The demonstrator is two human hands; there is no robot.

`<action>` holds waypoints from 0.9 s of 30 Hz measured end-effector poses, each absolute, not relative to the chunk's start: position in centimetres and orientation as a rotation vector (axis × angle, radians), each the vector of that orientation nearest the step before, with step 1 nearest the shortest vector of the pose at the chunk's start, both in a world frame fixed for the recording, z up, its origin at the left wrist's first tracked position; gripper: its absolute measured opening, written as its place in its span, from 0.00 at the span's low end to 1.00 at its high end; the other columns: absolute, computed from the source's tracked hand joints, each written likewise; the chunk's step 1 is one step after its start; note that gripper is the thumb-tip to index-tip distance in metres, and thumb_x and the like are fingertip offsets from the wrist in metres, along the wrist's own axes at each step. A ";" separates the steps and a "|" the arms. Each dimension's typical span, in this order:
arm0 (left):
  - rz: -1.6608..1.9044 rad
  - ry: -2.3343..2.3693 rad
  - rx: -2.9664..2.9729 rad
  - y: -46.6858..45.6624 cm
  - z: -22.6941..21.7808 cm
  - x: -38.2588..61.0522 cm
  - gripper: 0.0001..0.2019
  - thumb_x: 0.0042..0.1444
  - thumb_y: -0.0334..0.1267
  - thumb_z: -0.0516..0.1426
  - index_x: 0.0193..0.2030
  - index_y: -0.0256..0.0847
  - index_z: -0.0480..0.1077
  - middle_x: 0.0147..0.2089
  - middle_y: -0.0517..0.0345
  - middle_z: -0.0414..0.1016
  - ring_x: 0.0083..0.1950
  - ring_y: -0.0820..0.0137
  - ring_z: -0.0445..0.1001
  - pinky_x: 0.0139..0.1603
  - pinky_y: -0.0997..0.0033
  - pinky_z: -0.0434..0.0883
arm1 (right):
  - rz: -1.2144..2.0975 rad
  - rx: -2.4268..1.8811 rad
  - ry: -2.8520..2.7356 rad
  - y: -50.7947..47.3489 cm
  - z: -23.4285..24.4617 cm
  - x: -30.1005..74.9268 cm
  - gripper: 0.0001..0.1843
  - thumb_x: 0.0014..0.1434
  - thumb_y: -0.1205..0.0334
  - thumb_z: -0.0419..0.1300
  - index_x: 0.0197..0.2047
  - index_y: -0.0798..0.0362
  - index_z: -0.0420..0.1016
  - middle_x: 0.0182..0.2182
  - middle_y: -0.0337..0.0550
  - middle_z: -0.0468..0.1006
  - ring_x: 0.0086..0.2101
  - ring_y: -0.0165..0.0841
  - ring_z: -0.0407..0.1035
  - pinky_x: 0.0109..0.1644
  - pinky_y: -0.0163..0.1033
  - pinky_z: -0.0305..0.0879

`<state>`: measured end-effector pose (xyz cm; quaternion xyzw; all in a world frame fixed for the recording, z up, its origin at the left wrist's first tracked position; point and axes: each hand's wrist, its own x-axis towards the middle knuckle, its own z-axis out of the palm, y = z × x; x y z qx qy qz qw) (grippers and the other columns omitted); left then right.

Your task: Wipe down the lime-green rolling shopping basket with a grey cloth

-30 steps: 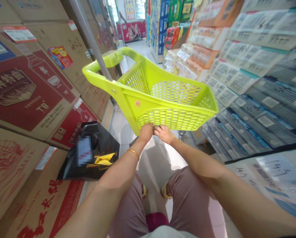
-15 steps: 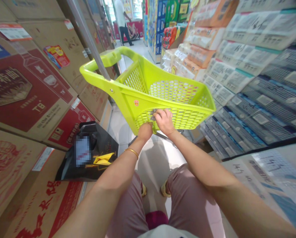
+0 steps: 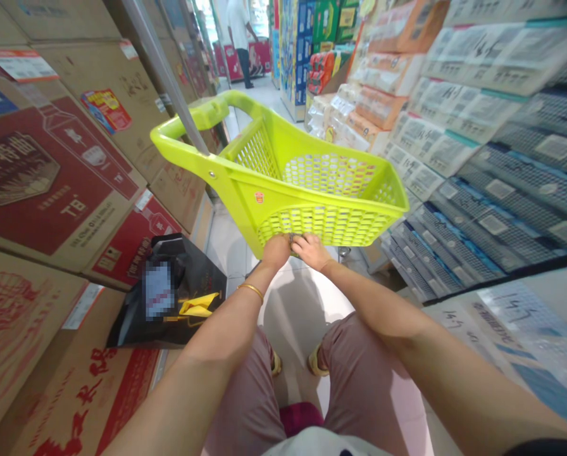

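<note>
A lime-green plastic shopping cart basket (image 3: 312,183) stands in the aisle in front of me, its loop handle (image 3: 202,117) pointing away to the upper left. My left hand (image 3: 276,250) is closed against the lower near edge of the basket's mesh wall. Right beside it, my right hand (image 3: 311,249) pinches a small dark thing at the same edge; what that thing is stays unclear. The two hands touch each other. A gold bangle (image 3: 252,289) sits on my left wrist.
Stacked red and brown cartons (image 3: 60,183) line the left side. A black bag with a yellow ribbon (image 3: 174,294) lies on them. Shelves of packaged goods (image 3: 478,158) fill the right. A person (image 3: 240,31) stands far down the aisle. A grey pole (image 3: 162,69) crosses the handle.
My right hand rose onto the mesh wall half a second ago and has dropped back to the bottom edge beside my left hand. A person has come into view down the aisle.
</note>
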<state>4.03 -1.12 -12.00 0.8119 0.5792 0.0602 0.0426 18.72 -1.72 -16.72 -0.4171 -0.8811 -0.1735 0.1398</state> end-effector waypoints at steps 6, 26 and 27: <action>0.206 1.772 2.486 -1.2 -12.0 4.0 0.14 0.60 0.28 0.46 0.45 0.35 0.71 0.44 0.47 0.76 0.47 0.66 0.75 0.47 0.72 0.69 | -0.480 -1.192 -2.532 -1.6 -15.9 18.8 0.14 0.65 0.64 0.47 0.47 0.49 0.72 0.49 0.44 0.73 0.46 0.38 0.55 0.47 0.43 0.51; 0.101 1.768 2.453 -1.4 -11.3 3.8 0.15 0.59 0.28 0.46 0.44 0.34 0.73 0.43 0.44 0.77 0.46 0.64 0.76 0.47 0.71 0.71 | -0.471 -1.243 -2.467 -1.9 -15.6 17.9 0.14 0.65 0.62 0.48 0.47 0.48 0.73 0.49 0.43 0.73 0.46 0.38 0.55 0.46 0.43 0.51; 0.101 1.770 2.455 -1.4 -11.2 3.8 0.15 0.59 0.28 0.46 0.44 0.34 0.73 0.43 0.45 0.77 0.46 0.65 0.76 0.46 0.71 0.71 | -0.477 -1.236 -2.476 -1.9 -15.8 17.9 0.13 0.65 0.62 0.48 0.47 0.48 0.73 0.49 0.42 0.73 0.46 0.38 0.55 0.46 0.43 0.51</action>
